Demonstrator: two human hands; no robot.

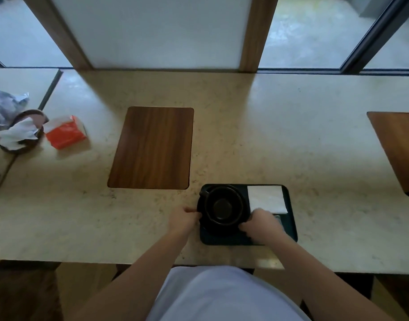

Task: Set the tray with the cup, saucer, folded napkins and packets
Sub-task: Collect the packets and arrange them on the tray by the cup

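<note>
Head view: the black cup [223, 206] sat on its saucer [202, 213] at the left end of the dark tray [291, 230], near the counter's [314, 147] front edge. 1 folded napkin [267, 198] lay at the tray's far right; a pale packet edge [277, 218] showed just beside our right hand [260, 224]. We judged the step to be seating the saucer: keep it level, slide rather than lift. Our left hand [183, 220] pinched the saucer's left rim; the right curled at its right rim, grip uncertain. Both forearms reached forward, converging.
</note>
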